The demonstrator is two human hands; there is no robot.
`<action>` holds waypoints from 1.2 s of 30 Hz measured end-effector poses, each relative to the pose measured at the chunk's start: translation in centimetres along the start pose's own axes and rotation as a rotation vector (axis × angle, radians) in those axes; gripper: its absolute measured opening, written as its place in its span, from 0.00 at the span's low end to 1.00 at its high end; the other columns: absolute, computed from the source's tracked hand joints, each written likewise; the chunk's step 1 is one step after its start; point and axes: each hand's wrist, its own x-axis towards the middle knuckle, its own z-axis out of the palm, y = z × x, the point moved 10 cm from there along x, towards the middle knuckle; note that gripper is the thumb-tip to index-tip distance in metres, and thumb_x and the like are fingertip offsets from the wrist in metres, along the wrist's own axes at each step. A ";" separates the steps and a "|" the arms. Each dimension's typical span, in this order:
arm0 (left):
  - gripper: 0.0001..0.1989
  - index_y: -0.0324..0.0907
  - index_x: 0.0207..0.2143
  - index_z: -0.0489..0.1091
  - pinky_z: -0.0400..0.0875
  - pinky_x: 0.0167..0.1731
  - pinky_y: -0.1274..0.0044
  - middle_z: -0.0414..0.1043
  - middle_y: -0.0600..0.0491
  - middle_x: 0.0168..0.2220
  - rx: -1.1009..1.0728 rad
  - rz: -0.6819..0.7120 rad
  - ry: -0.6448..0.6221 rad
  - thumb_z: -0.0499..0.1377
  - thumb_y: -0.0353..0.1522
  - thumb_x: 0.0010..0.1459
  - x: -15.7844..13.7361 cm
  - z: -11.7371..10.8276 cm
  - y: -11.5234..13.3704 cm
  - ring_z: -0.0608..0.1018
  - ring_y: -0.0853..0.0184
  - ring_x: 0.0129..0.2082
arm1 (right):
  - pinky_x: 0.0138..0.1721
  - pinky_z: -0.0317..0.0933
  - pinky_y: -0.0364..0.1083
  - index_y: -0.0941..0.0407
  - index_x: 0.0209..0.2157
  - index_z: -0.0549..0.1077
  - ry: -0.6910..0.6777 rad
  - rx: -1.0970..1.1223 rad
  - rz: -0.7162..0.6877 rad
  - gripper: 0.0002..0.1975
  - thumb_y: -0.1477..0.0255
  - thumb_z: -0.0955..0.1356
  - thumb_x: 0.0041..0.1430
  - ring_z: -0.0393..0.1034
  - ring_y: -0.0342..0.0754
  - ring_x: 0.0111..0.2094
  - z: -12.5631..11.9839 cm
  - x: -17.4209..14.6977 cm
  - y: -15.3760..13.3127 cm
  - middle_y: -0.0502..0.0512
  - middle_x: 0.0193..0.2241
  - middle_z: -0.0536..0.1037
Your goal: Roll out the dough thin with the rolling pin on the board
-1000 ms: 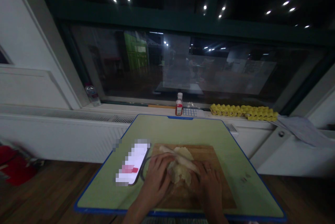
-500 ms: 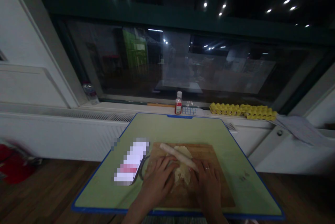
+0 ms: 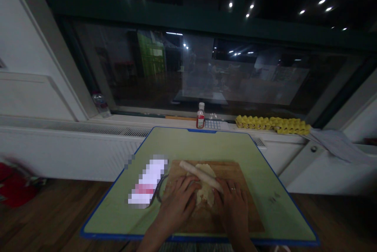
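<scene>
A pale flattened piece of dough (image 3: 204, 196) with a ragged edge lies on a wooden board (image 3: 234, 169). Across it rests a light rolling pin (image 3: 196, 172), slanting from upper left to lower right. My left hand (image 3: 178, 199) lies palm down with fingers apart, its fingertips at the dough's left edge, just below the pin. My right hand (image 3: 234, 201), with a ring on one finger, spreads its fingers at the pin's lower right end and the dough's right edge. Whether it presses on the pin is hard to make out.
The board sits on a green folding table (image 3: 226, 142) with a blue rim. Left of it lies a blurred-out phone (image 3: 149, 183) beside a dark cable. Along the windowsill stand a red-labelled bottle (image 3: 200, 116), yellow egg cartons (image 3: 271, 124) and a clear bottle (image 3: 100, 103).
My left fingertips have shifted very slightly to the right over the dough. The rolling pin and my right hand look almost unchanged.
</scene>
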 end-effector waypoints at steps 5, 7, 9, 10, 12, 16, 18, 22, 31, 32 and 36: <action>0.17 0.47 0.50 0.67 0.63 0.55 0.63 0.66 0.52 0.56 -0.018 0.011 0.001 0.51 0.24 0.62 -0.1 0.4 -0.4 0.66 0.58 0.55 | 0.49 0.56 0.52 0.50 0.51 0.74 0.016 -0.008 -0.005 0.14 0.68 0.66 0.65 0.69 0.55 0.48 0.0 0.0 0.0 0.55 0.46 0.77; 0.18 0.46 0.52 0.66 0.62 0.56 0.63 0.66 0.51 0.56 -0.031 0.007 0.007 0.51 0.24 0.61 -0.1 0.4 -0.5 0.65 0.58 0.56 | 0.48 0.56 0.52 0.50 0.51 0.74 0.016 -0.008 -0.007 0.14 0.67 0.66 0.64 0.69 0.55 0.48 0.1 -0.1 0.0 0.55 0.46 0.77; 0.18 0.46 0.52 0.65 0.63 0.56 0.64 0.67 0.51 0.56 -0.046 0.005 0.010 0.51 0.24 0.61 -0.1 0.3 -0.5 0.66 0.59 0.56 | 0.48 0.56 0.52 0.50 0.51 0.74 0.016 -0.007 -0.008 0.14 0.67 0.66 0.64 0.69 0.55 0.47 0.2 -0.1 0.0 0.55 0.46 0.77; 0.17 0.45 0.51 0.65 0.63 0.55 0.65 0.67 0.51 0.56 -0.051 0.005 0.010 0.51 0.23 0.61 0.0 0.2 -0.4 0.66 0.59 0.55 | 0.48 0.56 0.52 0.49 0.51 0.74 0.017 -0.006 -0.009 0.14 0.67 0.66 0.65 0.69 0.55 0.47 0.2 -0.1 0.0 0.55 0.46 0.77; 0.16 0.45 0.48 0.66 0.64 0.54 0.65 0.67 0.52 0.55 -0.048 0.008 0.005 0.51 0.23 0.59 -0.1 0.1 -0.2 0.67 0.59 0.54 | 0.48 0.56 0.52 0.49 0.51 0.74 0.022 -0.002 -0.012 0.14 0.67 0.66 0.65 0.69 0.55 0.48 0.1 -0.1 0.0 0.55 0.47 0.77; 0.16 0.45 0.44 0.67 0.65 0.52 0.64 0.67 0.52 0.56 -0.016 0.008 -0.006 0.52 0.22 0.57 -0.2 0.1 0.0 0.66 0.57 0.54 | 0.48 0.56 0.52 0.49 0.51 0.74 0.024 0.016 -0.015 0.14 0.67 0.66 0.65 0.69 0.54 0.48 0.1 -0.1 0.0 0.54 0.46 0.77; 0.17 0.46 0.45 0.67 0.65 0.53 0.64 0.66 0.52 0.57 -0.014 0.012 -0.004 0.51 0.22 0.57 -0.2 0.1 -0.1 0.66 0.57 0.55 | 0.48 0.57 0.52 0.49 0.50 0.74 0.023 0.018 -0.014 0.13 0.67 0.66 0.65 0.70 0.54 0.47 0.2 -0.1 0.0 0.53 0.46 0.77; 0.17 0.46 0.47 0.67 0.64 0.54 0.64 0.66 0.52 0.57 -0.017 0.018 0.003 0.51 0.22 0.58 -0.2 0.2 -0.1 0.66 0.58 0.55 | 0.49 0.57 0.53 0.49 0.51 0.74 0.025 0.000 -0.005 0.14 0.66 0.65 0.65 0.70 0.55 0.48 0.2 -0.1 0.1 0.55 0.47 0.77; 0.18 0.46 0.47 0.68 0.64 0.54 0.65 0.67 0.52 0.55 -0.019 0.003 0.006 0.51 0.22 0.58 0.0 -0.2 0.1 0.67 0.59 0.55 | 0.50 0.56 0.53 0.50 0.51 0.74 -0.039 0.008 0.017 0.14 0.67 0.64 0.66 0.69 0.55 0.48 0.2 0.0 0.1 0.55 0.47 0.77; 0.18 0.46 0.47 0.68 0.64 0.54 0.65 0.67 0.52 0.55 -0.022 0.006 0.010 0.51 0.21 0.58 0.0 -0.2 0.1 0.67 0.59 0.55 | 0.50 0.56 0.54 0.50 0.51 0.73 -0.043 0.007 0.020 0.14 0.66 0.64 0.66 0.69 0.55 0.48 0.2 0.0 0.1 0.55 0.47 0.77; 0.21 0.47 0.50 0.68 0.64 0.54 0.64 0.67 0.52 0.56 -0.012 0.014 0.011 0.51 0.21 0.57 -0.1 -0.1 0.1 0.67 0.58 0.55 | 0.49 0.57 0.53 0.50 0.52 0.73 -0.059 0.003 0.025 0.15 0.67 0.64 0.66 0.69 0.55 0.49 0.4 0.0 0.2 0.55 0.48 0.77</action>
